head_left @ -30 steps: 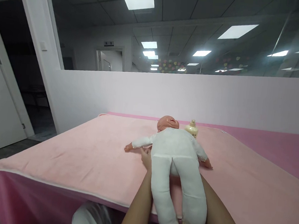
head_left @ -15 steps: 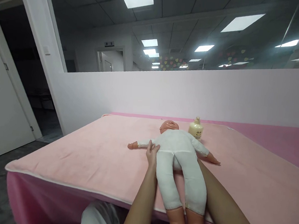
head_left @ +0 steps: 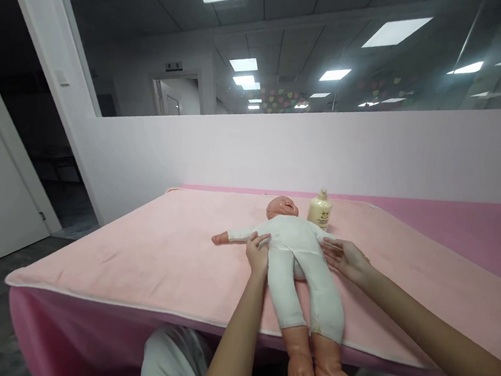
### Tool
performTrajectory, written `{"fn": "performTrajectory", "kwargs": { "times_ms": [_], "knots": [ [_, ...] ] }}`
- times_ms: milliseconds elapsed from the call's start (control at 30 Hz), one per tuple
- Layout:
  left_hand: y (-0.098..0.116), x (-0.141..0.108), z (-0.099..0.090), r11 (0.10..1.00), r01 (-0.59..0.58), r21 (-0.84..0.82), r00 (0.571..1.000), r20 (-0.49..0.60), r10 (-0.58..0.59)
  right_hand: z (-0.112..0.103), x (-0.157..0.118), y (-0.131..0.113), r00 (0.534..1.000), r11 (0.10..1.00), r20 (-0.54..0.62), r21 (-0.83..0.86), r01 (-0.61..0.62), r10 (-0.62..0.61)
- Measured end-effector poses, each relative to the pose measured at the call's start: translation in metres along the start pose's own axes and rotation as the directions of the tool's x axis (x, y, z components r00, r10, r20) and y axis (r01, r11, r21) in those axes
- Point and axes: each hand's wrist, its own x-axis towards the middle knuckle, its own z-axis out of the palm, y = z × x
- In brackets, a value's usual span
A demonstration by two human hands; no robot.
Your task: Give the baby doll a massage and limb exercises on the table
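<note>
A baby doll with a white cloth body lies on its back on a pink blanket. Its head points to the far side, and its bare feet hang over the near edge. My left hand rests against the doll's side by its outstretched arm, fingers apart. On the other side, my right hand is open, fingers stretched toward the doll's torso and partly covering its other arm. Whether those fingertips press on the body is hard to make out.
A pale yellow pump-type bottle stands beside the doll's head. A pink cover shows under the blanket. Behind the table rises a white wall with a window above. A doorway is at the left.
My right hand has come out from behind the doll's side and moved right, into view. The doll's legs rest slightly differently, feet now visible. My left hand stays at its side.
</note>
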Motion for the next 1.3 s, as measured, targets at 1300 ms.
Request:
{"fn": "performTrajectory", "kwargs": {
  "times_ms": [1300],
  "knots": [
    [0.024,0.102,0.096,0.839,-0.283,0.464,0.959,0.122,0.255,0.104,0.133,-0.006,0.853,0.561,0.157,-0.692,0.454,-0.497]
  ]
}}
